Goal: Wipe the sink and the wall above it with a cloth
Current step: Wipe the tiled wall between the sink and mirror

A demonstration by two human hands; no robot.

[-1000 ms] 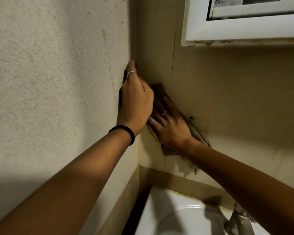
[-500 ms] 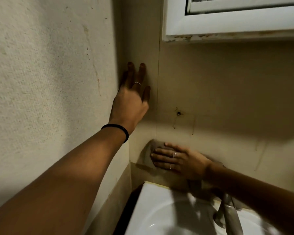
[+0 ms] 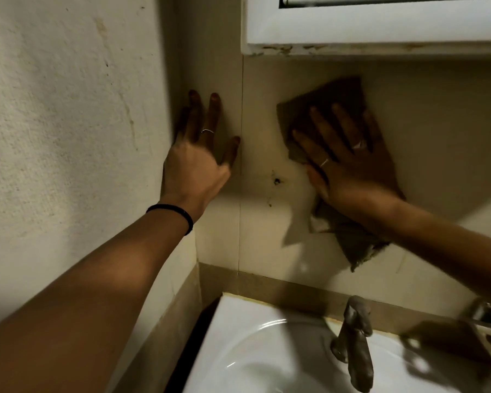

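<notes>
One hand point(image 3: 352, 168) pressing cloth point(image 3: 338, 114), tiled wall point(image 3: 267, 222)

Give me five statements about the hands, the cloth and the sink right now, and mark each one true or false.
1. The right hand presses the cloth flat against the wall. True.
2. The left hand holds a second cloth. False: it rests bare on the wall, fingers spread.
3. The cloth lies in the sink. False: it is on the wall above it.
4. The faucet stands at the back of the sink. True.
5. The left wrist is bare. False: it wears a black band.
</notes>
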